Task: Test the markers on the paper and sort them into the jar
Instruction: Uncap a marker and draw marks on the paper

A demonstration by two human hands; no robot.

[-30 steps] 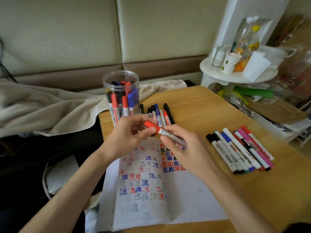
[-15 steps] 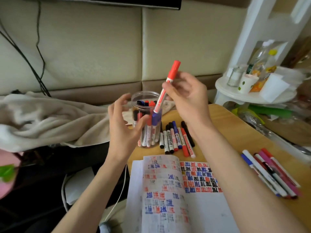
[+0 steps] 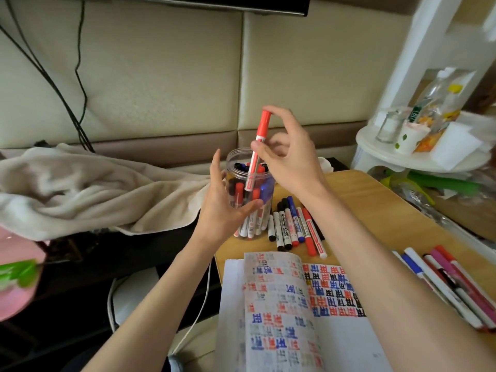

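Note:
My right hand [image 3: 288, 159] pinches a red marker [image 3: 257, 150] upright, cap up, with its lower end inside the mouth of the clear plastic jar [image 3: 241, 159]. The jar stands at the wooden table's back left corner and holds several red, blue and black markers. My left hand [image 3: 222, 202] is against the jar's left side, thumb across its front, fingers straight. A row of markers [image 3: 292, 224] lies just right of the jar. Another group of markers [image 3: 451, 283] lies at the right. The open notebook [image 3: 300, 312], covered with red, blue and black test marks, lies in front.
A beige blanket [image 3: 88, 191] lies left of the table below the padded wall. A white round shelf [image 3: 418, 154] with a small jar, cup and bottles stands at the back right. A white cable [image 3: 198, 310] hangs off the table's left edge.
My right hand lifted the red marker off the notebook and lowered it upright into the jar's mouth. My left hand let go of the marker and moved to the jar's side.

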